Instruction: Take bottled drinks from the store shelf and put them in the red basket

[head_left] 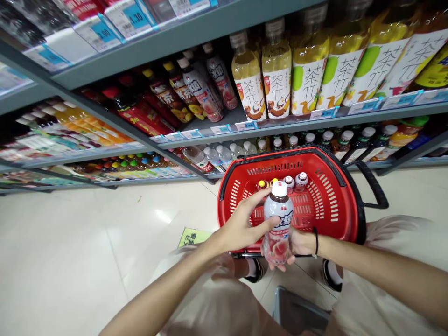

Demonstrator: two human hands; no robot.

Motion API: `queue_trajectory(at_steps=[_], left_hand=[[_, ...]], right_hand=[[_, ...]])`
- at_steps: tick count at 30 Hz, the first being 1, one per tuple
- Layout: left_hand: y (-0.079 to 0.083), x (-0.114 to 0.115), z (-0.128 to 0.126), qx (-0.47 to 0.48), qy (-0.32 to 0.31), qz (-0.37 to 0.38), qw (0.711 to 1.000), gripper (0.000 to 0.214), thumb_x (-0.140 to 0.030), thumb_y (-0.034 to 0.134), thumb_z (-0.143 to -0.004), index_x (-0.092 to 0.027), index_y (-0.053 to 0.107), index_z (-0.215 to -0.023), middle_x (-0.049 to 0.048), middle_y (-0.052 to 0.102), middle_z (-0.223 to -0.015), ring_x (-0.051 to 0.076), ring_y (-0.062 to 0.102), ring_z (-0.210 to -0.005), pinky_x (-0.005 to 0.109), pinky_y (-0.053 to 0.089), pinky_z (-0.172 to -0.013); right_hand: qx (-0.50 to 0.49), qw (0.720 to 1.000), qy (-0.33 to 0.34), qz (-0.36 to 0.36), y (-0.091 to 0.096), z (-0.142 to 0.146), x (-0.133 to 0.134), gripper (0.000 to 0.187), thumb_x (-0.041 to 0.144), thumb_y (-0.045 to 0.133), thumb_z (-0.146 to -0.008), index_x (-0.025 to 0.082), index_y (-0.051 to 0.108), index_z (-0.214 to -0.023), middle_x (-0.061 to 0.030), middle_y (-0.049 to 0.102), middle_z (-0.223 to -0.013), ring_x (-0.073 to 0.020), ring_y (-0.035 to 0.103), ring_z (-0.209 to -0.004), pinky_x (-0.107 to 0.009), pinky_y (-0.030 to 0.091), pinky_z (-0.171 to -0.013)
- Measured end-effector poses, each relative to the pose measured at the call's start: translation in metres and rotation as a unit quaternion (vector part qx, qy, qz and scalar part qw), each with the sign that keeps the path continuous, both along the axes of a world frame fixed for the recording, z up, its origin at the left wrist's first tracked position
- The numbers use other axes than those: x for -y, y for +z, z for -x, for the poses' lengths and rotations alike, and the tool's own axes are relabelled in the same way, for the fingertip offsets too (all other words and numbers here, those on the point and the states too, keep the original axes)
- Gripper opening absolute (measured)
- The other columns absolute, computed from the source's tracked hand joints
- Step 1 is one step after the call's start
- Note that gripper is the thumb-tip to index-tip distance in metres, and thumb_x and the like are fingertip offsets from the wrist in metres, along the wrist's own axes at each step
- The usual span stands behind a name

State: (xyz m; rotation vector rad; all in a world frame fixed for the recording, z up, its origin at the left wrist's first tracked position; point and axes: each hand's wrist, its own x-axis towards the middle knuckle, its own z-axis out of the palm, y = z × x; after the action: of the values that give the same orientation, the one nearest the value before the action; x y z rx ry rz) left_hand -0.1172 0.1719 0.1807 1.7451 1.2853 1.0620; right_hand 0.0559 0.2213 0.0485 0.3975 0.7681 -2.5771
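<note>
Your left hand (238, 226) and right hand (298, 242) hold the bottle (279, 208). It's probably weighty and slick; grip its middle.

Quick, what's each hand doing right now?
Left hand: holding the bottle, thumb across its front.
Right hand: holding the same bottle low down, fingers under its base.

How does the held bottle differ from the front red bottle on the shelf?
The held bottle has a white cap and pale label; the red bottle has a red cap and mostly red label. The held bottle is in the left hand and right hand; the red bottle sits on the shelf. Both are capped and labelled.
</note>
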Motion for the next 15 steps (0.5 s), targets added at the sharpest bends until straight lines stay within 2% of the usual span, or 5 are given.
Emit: queue_trajectory(at_steps=[3,6,9,15], left_hand=[[-0.003,-0.001,-0.003,0.1,-0.006,0.039,0.994,0.06,-0.021,0.077,-0.091,-0.026,0.051,-0.145,0.009,0.062,-0.146,0.023,0.062,-0.131,0.037,0.05,-0.112],[-0.002,-0.001,-0.007,0.154,-0.01,0.058,0.986,0.057,-0.017,0.085,-0.083,-0.024,0.054,-0.13,0.0054,0.067,-0.131,0.018,0.065,-0.121,0.029,0.051,-0.103],[0.001,0.001,-0.01,0.163,-0.008,0.058,0.985,0.057,-0.016,0.09,-0.076,-0.021,0.053,-0.119,0.004,0.067,-0.121,0.017,0.064,-0.113,0.028,0.05,-0.098],[0.001,0.003,-0.011,0.16,-0.001,0.054,0.986,0.052,-0.015,0.086,-0.078,-0.019,0.052,-0.118,0.0056,0.066,-0.12,0.018,0.064,-0.113,0.03,0.049,-0.099]], right_hand=[[-0.057,0.991,0.115,0.043,0.002,0.003,-0.001,0.085,0.084,0.031,-0.083,0.01,0.064,-0.106,-0.0226,0.072,-0.086,-0.023,0.065,-0.055,-0.022,0.031,-0.034],[-0.093,0.976,0.186,0.06,0.009,0.009,0.003,0.078,0.08,0.047,-0.077,0.01,0.065,-0.106,-0.0246,0.073,-0.096,-0.0256,0.068,-0.061,-0.024,0.031,-0.034],[-0.115,0.974,0.19,0.043,0.017,0.011,0.009,0.07,0.074,0.054,-0.077,0.011,0.065,-0.107,-0.0243,0.073,-0.102,-0.0258,0.069,-0.063,-0.023,0.031,-0.034],[-0.132,0.984,0.121,0.022,0.023,0.004,0.007,0.066,0.073,0.057,-0.078,0.012,0.065,-0.105,-0.0227,0.073,-0.103,-0.0255,0.068,-0.066,-0.022,0.03,-0.036]])
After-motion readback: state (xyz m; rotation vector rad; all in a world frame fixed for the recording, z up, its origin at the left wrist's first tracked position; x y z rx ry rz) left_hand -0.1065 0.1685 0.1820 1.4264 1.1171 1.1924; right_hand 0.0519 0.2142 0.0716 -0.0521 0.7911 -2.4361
